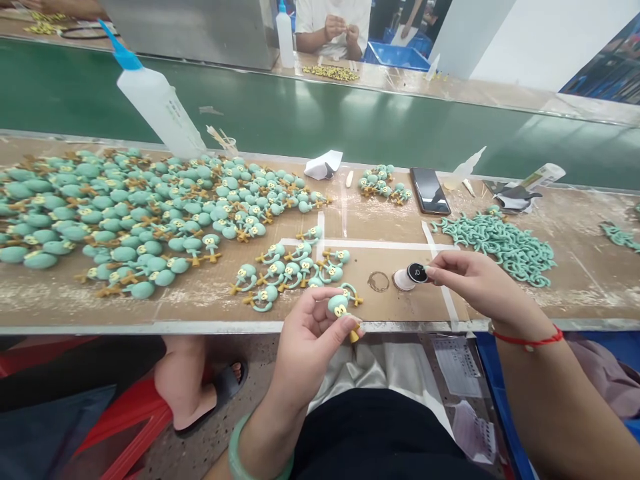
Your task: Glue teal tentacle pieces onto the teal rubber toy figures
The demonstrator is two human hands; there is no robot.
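Turquoise with yellow and mustard parts, a small figure is pinched between the thumb and curled fingers of the left hand, to the left of the white jar and nearer the wearer. The right hand is just right of that jar, its thumb and forefinger drawn together at the edge of the black top; whether they grip it or merely touch it, I cannot tell.

On the brown counter, a thin brownish ring lies just left of the jar. Past the ring on the same side is a loose group of figures, and much farther left spreads a large heap of similar figures. Curved turquoise pieces are piled to the right of the jar and beyond it. A dark phone lies behind the jar, slightly to its right. Far beyond the jar, across a green strip, sits another person.
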